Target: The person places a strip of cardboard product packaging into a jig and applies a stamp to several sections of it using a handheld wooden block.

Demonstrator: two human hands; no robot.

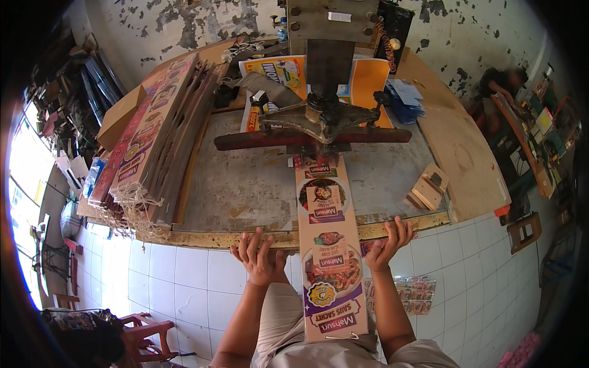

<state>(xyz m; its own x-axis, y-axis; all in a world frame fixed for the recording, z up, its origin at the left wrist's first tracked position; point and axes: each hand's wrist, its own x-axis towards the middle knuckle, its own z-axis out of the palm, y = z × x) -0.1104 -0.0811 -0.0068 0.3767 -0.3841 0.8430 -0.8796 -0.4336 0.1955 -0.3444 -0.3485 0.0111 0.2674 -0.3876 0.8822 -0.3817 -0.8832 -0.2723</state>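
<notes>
A long printed cardboard strip, pinkish with pictures of food, runs from beneath the press toward my lap, with a white string at its near end. Over its far end hangs the press head, a metal frame with a long dark bar across it. My left hand rests on the table's front edge left of the strip, fingers spread. On the strip's right side, my right hand touches the same edge, its fingers apart. Neither hand holds anything that I can see.
Stacked printed cardboard strips with strings lie on the worn table at left. A small wooden block sits at right. Printed sheets lie behind the press. A red stool stands lower left. Another person is at far right.
</notes>
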